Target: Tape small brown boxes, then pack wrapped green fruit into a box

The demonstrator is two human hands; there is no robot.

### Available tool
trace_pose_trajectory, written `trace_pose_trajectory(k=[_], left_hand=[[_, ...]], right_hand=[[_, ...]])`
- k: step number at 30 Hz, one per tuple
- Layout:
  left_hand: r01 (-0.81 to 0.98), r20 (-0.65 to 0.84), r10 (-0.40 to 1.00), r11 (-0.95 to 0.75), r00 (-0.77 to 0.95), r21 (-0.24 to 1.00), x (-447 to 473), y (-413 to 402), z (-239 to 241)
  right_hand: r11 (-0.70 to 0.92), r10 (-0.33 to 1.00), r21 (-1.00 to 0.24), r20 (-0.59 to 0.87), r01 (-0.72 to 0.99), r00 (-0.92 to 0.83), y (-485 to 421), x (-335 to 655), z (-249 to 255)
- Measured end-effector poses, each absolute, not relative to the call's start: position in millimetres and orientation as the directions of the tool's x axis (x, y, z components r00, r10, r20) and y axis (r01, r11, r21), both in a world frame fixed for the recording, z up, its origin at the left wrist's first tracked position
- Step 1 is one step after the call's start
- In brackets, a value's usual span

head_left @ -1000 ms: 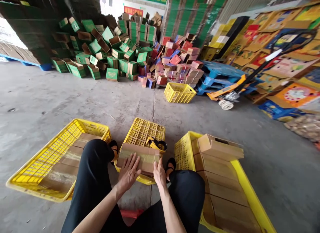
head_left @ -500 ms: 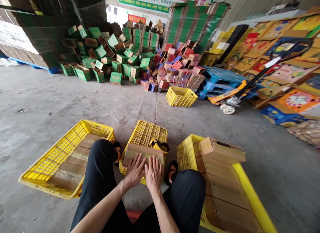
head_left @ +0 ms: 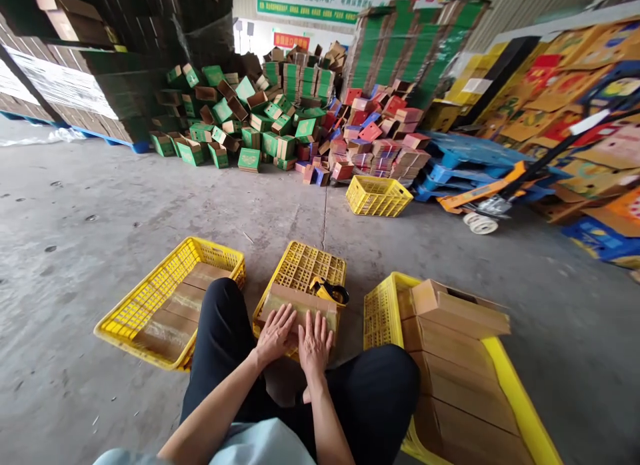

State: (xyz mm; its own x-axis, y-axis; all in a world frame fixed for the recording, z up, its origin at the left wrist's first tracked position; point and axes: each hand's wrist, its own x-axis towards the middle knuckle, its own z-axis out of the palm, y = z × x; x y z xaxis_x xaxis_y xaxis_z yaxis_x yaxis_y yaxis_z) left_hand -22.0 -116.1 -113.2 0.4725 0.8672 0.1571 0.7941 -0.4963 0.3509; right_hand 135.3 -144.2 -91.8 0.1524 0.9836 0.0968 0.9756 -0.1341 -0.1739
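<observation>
A taped cardboard box (head_left: 300,300) lies across the near end of an upturned yellow plastic crate (head_left: 313,264) between my knees. My left hand (head_left: 275,333) rests on the near side of this box, palm down with the fingers stretched out. Beside it, my right hand (head_left: 315,343) presses on the box too, fingers spread. Neither hand grips anything. Just behind the box, toward its right end, a yellow and black tape dispenser (head_left: 330,292) sits on the crate.
At left, a yellow crate (head_left: 125,310) holds several taped boxes (head_left: 177,312). On the right, another yellow crate (head_left: 383,312) is filled with boxes, one tilted box (head_left: 460,310) on top. Farther off stand a yellow crate (head_left: 379,197), a pallet jack (head_left: 493,202) and heaped green cartons (head_left: 250,160).
The view has turned slightly left, so the scene sits farther right. Both hands stay flat on the box, drawn slightly nearer to me.
</observation>
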Motion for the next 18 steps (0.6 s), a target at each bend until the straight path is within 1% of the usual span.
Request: trace_pose_trajectory(k=[3, 7, 12, 14, 18], left_hand=[[0.819, 0.215, 0.892, -0.451, 0.397, 0.356, -40, -120, -120], [0.831, 0.241, 0.907, -0.415, 0.346, 0.371, -48, -127, -128], [0.862, 0.218, 0.933, -0.349, 0.285, 0.368, -34, -133, -125], [0.849, 0.212, 0.93, -0.362, 0.301, 0.384, -28, -133, -125], [0.791, 0.194, 0.902, -0.431, 0.386, 0.434, -24, -130, -130]], right_hand=[[-0.127, 0.981, -0.184, 0.124, 0.975, 0.151, -142, 140, -97], [-0.084, 0.984, -0.168, 0.143, 0.982, 0.108, -144, 150, -105], [0.024, 0.998, -0.136, 0.065, 0.99, -0.015, -150, 168, -102], [0.069, 0.997, -0.149, 0.057, 0.986, -0.061, -151, 168, -101], [0.257, 0.965, -0.253, 0.124, 0.933, -0.232, -148, 141, -103]])
